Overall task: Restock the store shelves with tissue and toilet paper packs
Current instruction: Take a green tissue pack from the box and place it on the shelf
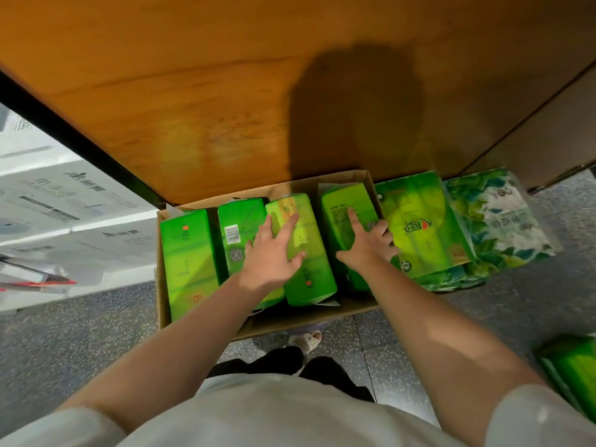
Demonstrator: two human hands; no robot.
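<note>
An open cardboard box [290, 324] sits on the floor against a wooden panel, with several bright green tissue packs standing side by side in it. My left hand [274, 253] rests with straight fingers on the third pack [311, 282], next to the second pack [238, 233] with a barcode. My right hand [367, 241] grips the fourth pack [342, 204] at the box's right end: thumb down its left side, index finger along the top, other fingers curled over its right edge. The leftmost pack [188, 262] is untouched.
Right of the box lie a larger green pack [416, 227] and a leaf-patterned pack [496, 221]. Another green pack [574, 366] is on the floor at lower right. White printed cartons [64, 221] stand at left. The wooden panel [225, 91] rises behind. My slippered foot [306, 340] touches the box front.
</note>
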